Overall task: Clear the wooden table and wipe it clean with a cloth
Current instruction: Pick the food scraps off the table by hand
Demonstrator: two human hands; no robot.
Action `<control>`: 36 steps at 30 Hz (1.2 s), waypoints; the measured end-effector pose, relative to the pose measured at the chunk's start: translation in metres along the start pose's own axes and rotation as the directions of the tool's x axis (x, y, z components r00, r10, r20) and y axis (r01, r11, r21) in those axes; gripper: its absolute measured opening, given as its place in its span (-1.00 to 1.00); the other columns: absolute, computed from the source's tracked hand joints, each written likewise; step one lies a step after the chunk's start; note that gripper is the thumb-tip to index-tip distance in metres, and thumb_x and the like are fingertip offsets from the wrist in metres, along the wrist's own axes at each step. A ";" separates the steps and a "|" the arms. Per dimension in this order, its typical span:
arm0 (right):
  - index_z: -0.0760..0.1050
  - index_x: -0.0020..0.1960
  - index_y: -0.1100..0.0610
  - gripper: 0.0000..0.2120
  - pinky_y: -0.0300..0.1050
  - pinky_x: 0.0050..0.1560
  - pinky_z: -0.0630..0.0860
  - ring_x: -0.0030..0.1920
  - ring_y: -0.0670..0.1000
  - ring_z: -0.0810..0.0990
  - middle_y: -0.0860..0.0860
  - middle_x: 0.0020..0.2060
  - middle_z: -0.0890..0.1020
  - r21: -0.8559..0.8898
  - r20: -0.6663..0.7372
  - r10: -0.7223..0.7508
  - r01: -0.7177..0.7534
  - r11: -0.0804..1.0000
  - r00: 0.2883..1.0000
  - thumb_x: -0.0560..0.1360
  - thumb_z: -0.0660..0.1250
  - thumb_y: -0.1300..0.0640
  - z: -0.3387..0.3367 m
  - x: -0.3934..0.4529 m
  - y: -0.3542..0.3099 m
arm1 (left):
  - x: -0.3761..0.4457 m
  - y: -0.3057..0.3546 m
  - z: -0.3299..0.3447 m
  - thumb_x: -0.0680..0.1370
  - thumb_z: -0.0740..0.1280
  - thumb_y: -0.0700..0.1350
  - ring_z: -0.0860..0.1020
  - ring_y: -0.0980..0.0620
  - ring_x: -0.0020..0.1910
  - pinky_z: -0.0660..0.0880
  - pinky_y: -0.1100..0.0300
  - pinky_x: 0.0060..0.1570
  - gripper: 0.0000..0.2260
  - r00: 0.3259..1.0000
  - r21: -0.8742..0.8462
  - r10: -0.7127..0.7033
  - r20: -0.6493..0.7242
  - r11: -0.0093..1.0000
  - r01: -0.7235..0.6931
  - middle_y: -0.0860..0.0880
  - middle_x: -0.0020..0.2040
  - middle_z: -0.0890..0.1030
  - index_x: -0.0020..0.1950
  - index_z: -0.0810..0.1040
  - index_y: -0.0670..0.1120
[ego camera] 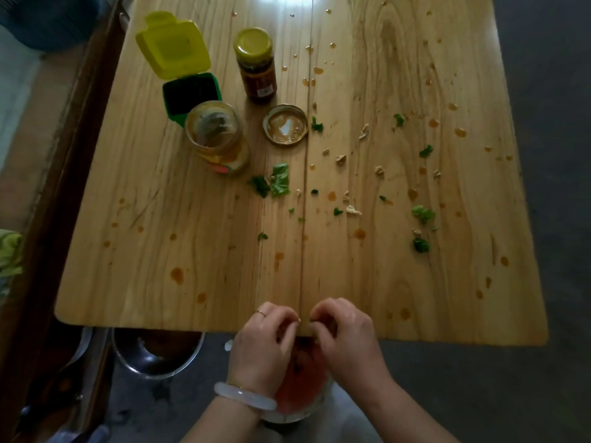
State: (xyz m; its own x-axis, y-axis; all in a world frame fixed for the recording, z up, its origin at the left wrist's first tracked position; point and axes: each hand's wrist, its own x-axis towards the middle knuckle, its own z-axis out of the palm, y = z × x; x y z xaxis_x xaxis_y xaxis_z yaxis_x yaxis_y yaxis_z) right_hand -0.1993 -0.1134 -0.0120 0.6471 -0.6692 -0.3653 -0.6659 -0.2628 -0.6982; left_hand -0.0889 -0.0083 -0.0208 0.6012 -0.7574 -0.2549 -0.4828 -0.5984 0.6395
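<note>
Both hands sit at the near edge of the wooden counter, fingers curled, the left hand and right hand each with its grip pinched together (whether on a scrap, I cannot tell). Green leaf bits and orange drops litter the counter. An open jar, its lid and a capped jar stand farther back.

Both forearms reach forward side by side. The left hand and right hand sit close together, backs up, fingers curled inward, fingertips nearly meeting. Whether they pinch anything cannot be told.
</note>
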 end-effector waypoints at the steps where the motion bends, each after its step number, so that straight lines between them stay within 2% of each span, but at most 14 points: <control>1: 0.51 -0.20 -0.03 -0.83 -0.30 -0.16 0.44 -0.20 -0.16 0.49 -0.17 -0.26 0.50 0.012 0.027 0.011 -0.011 1.000 1.000 0.44 0.41 0.23 0.004 -0.005 -0.001 | -0.006 -0.005 0.000 0.45 0.38 -0.09 0.52 0.17 -0.23 0.50 0.20 -0.26 -0.92 1.000 -0.009 -0.008 0.008 1.000 0.008 0.19 -0.20 0.51 -0.17 0.54 0.10; 4: 0.56 -0.19 0.00 -0.88 -0.19 -0.10 0.49 -0.18 -0.14 0.52 -0.16 -0.25 0.53 0.024 0.070 0.047 -0.049 0.999 0.996 0.43 0.42 0.20 0.017 -0.020 0.000 | -0.026 -0.016 -0.001 0.46 0.32 0.00 0.52 0.18 -0.20 0.49 0.21 -0.24 -0.98 0.998 0.021 -0.045 0.040 0.999 0.044 0.20 -0.19 0.51 -0.16 0.53 0.12; 7: 0.59 -0.14 -0.01 -0.91 -0.34 -0.09 0.43 -0.14 -0.18 0.50 -0.18 -0.22 0.53 0.001 0.123 0.091 -0.092 0.996 0.988 0.46 0.41 0.18 0.032 -0.037 -0.002 | -0.043 -0.029 -0.006 0.49 0.36 -0.03 0.51 0.18 -0.19 0.44 0.26 -0.23 -0.98 0.990 0.087 -0.100 0.096 0.992 0.092 0.19 -0.17 0.52 -0.13 0.57 0.09; 9: 0.62 -0.09 -0.02 -0.91 -0.34 -0.06 0.45 -0.11 -0.18 0.52 -0.17 -0.17 0.55 -0.023 0.149 0.121 -0.119 0.993 0.981 0.50 0.38 0.15 0.039 -0.044 -0.001 | -0.049 -0.033 -0.008 0.52 0.32 0.01 0.51 0.18 -0.15 0.39 0.29 -0.19 -0.95 0.980 0.132 -0.136 0.142 0.984 0.118 0.18 -0.14 0.53 -0.08 0.57 0.10; 14: 0.64 0.07 -0.02 -0.75 -0.22 0.05 0.52 0.00 -0.13 0.57 -0.11 -0.03 0.64 -0.088 0.230 0.219 -0.204 0.975 0.948 0.55 0.24 0.20 0.052 -0.058 0.002 | -0.055 -0.035 -0.014 0.55 0.23 0.13 0.51 0.22 -0.12 0.41 0.33 -0.16 -0.87 0.947 0.224 -0.223 0.231 0.959 0.171 0.17 -0.11 0.56 -0.03 0.53 0.15; 16: 0.65 0.04 -0.05 -0.75 -0.21 0.02 0.54 -0.01 -0.14 0.59 -0.15 -0.05 0.65 -0.114 0.195 0.240 -0.221 0.969 0.951 0.54 0.26 0.19 0.054 -0.062 0.002 | -0.055 -0.033 -0.015 0.54 0.25 0.14 0.49 0.22 -0.16 0.38 0.34 -0.21 -0.89 0.938 0.259 -0.238 0.251 0.951 0.172 0.17 -0.15 0.52 -0.07 0.50 0.14; 20: 0.60 -0.09 -0.09 -0.90 -0.22 -0.06 0.52 -0.08 -0.16 0.56 -0.20 -0.13 0.60 -0.134 0.140 0.228 -0.209 0.969 0.964 0.49 0.37 0.10 0.051 -0.064 -0.001 | -0.056 -0.030 -0.015 0.52 0.29 0.09 0.44 0.21 -0.17 0.34 0.33 -0.22 -0.90 0.932 0.290 -0.238 0.273 0.944 0.157 0.16 -0.15 0.45 -0.13 0.39 0.14; 23: 0.49 -0.19 -0.07 -0.87 -0.28 -0.16 0.46 -0.16 -0.19 0.50 -0.20 -0.21 0.52 -0.142 0.092 0.221 -0.207 0.968 0.971 0.45 0.44 0.05 0.045 -0.060 -0.006 | -0.054 -0.030 -0.014 0.55 0.25 0.00 0.45 0.19 -0.10 0.34 0.31 -0.17 -0.97 0.945 0.284 -0.203 0.258 0.950 0.126 0.18 -0.07 0.46 -0.04 0.43 0.14; 27: 0.34 -0.21 -0.11 -0.73 -0.34 -0.33 0.28 -0.27 -0.20 0.47 -0.17 -0.28 0.48 -0.104 -0.076 0.173 -0.181 0.978 0.982 0.42 0.47 0.01 0.035 -0.047 -0.007 | -0.049 -0.030 -0.012 0.55 0.23 0.12 0.48 0.21 -0.12 0.38 0.32 -0.18 -0.89 0.961 0.280 -0.170 0.217 0.954 0.105 0.17 -0.11 0.52 -0.03 0.48 0.14; 30: 0.44 -0.06 -0.09 -0.82 -0.25 -0.31 0.43 -0.27 -0.16 0.49 -0.17 -0.22 0.49 -0.111 -0.174 0.094 -0.114 0.987 0.980 0.45 0.44 0.03 0.027 -0.031 -0.006 | -0.043 -0.029 -0.009 0.55 0.20 0.17 0.50 0.20 -0.15 0.44 0.28 -0.19 -0.82 0.975 0.259 -0.121 0.187 0.963 0.070 0.16 -0.15 0.54 -0.07 0.51 0.12; 32: 0.48 0.00 -0.08 -0.86 -0.20 -0.29 0.48 -0.25 -0.13 0.49 -0.17 -0.17 0.47 -0.161 -0.144 0.077 -0.100 0.982 0.987 0.48 0.41 0.01 0.023 -0.022 -0.004 | -0.038 -0.026 -0.007 0.54 0.24 0.13 0.52 0.18 -0.20 0.48 0.22 -0.24 -0.85 0.985 0.240 -0.086 0.151 0.970 0.048 0.14 -0.19 0.55 -0.11 0.53 0.10; 36: 0.50 -0.11 -0.07 -0.91 -0.16 -0.30 0.50 -0.27 -0.09 0.48 -0.13 -0.18 0.44 -0.232 -0.064 0.084 -0.097 0.968 0.994 0.50 0.39 -0.03 0.021 -0.011 0.000 | -0.022 -0.016 -0.010 0.51 0.29 0.03 0.50 0.18 -0.34 0.44 0.28 -0.44 -0.93 1.000 0.203 -0.007 0.021 0.979 0.003 0.15 -0.26 0.51 -0.16 0.51 0.10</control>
State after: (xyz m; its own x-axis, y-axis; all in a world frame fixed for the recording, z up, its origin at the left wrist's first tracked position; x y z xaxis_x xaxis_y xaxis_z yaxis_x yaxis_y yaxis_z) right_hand -0.1986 -0.0912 -0.0210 0.5635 -0.7322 -0.3826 -0.7935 -0.3508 -0.4973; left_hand -0.0881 0.0207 -0.0176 0.5911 -0.7585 -0.2746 -0.6005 -0.6410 0.4780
